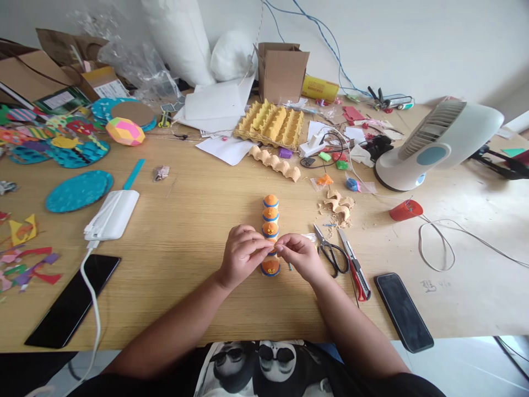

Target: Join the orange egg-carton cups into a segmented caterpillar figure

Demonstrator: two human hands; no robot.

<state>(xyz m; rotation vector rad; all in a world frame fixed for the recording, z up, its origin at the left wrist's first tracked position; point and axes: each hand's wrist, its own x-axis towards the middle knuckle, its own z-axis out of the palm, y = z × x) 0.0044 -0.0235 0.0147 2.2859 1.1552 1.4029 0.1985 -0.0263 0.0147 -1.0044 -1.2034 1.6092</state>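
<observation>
A row of orange and blue egg-carton cups (270, 229) with small yellow marks stands lengthwise on the table in front of me. My left hand (244, 255) and my right hand (299, 253) meet above its nearer half, hiding one cup in part. Both hands are closed in a pinch, thumb against forefinger, with the fingertips almost touching. Whatever sits between the fingertips is too small to make out. To the right of my right hand lie black-handled scissors (332, 255) and a red utility knife (359, 271).
Carton scraps (339, 205), a plain carton strip (275, 162) and a yellow egg tray (270, 124) lie farther back. A white fan (438, 146) and a black phone (404, 311) are on the right. At left are a white power bank (113, 215), a dark tablet (74, 300) and a blue disc (79, 191).
</observation>
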